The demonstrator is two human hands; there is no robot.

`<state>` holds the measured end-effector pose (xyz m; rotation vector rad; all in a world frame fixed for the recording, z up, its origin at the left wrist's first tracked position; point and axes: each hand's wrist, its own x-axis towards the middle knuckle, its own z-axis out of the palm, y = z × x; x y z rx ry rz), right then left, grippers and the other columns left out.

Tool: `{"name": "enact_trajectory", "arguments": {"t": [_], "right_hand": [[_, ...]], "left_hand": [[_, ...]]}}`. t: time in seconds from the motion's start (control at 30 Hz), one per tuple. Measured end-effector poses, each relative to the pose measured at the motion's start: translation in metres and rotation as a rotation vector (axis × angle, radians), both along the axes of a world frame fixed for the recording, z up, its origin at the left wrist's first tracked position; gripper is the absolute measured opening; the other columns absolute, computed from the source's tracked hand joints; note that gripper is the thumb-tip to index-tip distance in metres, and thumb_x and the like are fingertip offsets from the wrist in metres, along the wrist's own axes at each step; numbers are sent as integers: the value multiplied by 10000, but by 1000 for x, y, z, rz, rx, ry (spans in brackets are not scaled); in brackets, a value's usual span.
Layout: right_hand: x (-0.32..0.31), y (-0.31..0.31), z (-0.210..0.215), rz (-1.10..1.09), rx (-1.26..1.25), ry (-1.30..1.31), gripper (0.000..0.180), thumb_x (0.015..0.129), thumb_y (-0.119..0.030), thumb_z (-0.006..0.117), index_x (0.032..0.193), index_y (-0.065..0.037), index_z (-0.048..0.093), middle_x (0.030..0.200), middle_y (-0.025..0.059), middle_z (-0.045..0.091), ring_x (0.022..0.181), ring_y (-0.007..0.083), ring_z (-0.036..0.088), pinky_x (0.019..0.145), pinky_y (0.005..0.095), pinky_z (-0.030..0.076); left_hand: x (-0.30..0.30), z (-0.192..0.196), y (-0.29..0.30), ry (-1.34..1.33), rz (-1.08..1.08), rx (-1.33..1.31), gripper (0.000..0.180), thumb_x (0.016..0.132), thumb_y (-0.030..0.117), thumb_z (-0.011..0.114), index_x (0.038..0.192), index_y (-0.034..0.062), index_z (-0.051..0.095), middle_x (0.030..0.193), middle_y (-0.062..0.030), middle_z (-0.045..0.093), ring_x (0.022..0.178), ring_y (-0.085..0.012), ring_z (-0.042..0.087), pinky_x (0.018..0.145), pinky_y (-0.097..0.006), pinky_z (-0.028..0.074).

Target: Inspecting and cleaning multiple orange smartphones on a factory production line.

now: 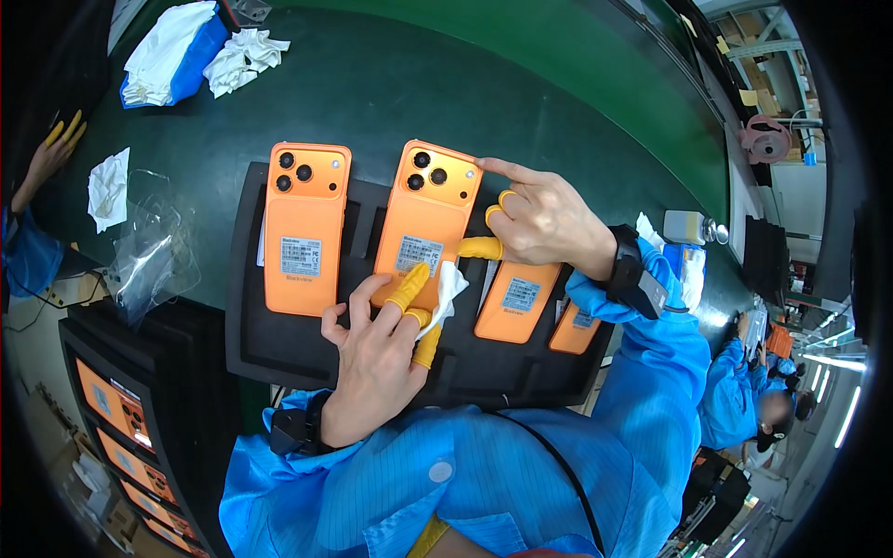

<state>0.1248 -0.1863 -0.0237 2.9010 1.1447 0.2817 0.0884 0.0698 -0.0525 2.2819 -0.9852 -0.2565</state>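
Observation:
An orange phone (430, 209) lies back side up and slightly tilted on a black foam tray (251, 358), with its camera block at the far end and a printed label lower down. My right hand (549, 223) grips its right edge, index finger at the top corner and thumb beside the label. Between the yellow-cotted fingers of my left hand (377, 358) is a white wipe (450, 290), pressed near the phone's lower end. Left of it rests a second orange phone (305, 228). Two more, a third phone (517, 302) and a fourth phone (575, 327), sit partly under my right arm.
A stack of black trays (149, 372) with more orange phones stands at the lower left. On the green table are a blue box of wipes (177, 56), crumpled wipes (244, 60), a clear plastic bag (153, 246) and a pump bottle (684, 226). A co-worker's hand (46, 158) shows far left.

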Motion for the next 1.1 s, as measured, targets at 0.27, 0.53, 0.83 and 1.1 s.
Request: {"name": "enact_trajectory", "arguments": {"t": [0.27, 0.53, 0.83, 1.1], "right_hand": [[1, -2, 0, 14, -12, -20, 248, 644, -149, 662, 462, -15, 559, 403, 95, 471, 455, 189, 595, 911, 376, 532], [3, -3, -9, 29, 81, -71, 243, 495, -109, 627, 432, -58, 398, 381, 39, 329, 367, 159, 459, 933, 415, 530], [11, -11, 12, -1, 89, -20, 347, 723, -206, 690, 467, -24, 542, 408, 72, 484, 417, 172, 541, 944, 387, 503], [13, -12, 6, 133, -38, -24, 234, 617, -170, 658, 481, -17, 545, 427, 78, 490, 488, 194, 608, 916, 359, 524]], "left_hand": [[0, 0, 0, -11, -4, -13, 192, 672, 69, 736, 808, -15, 631, 1065, -127, 579, 1220, -309, 386, 856, -481, 206], [-1, -1, -1, -5, 2, -31, 195, 662, 61, 735, 809, -11, 628, 1045, -120, 577, 1224, -308, 380, 852, -486, 203], [-1, -3, 1, -17, 12, -39, 243, 602, 26, 724, 826, -4, 634, 1039, -108, 574, 1232, -307, 374, 854, -480, 201], [0, -2, 1, 10, 14, -31, 252, 610, 35, 740, 841, 4, 645, 1042, -101, 584, 1234, -299, 380, 856, -482, 200]]}}
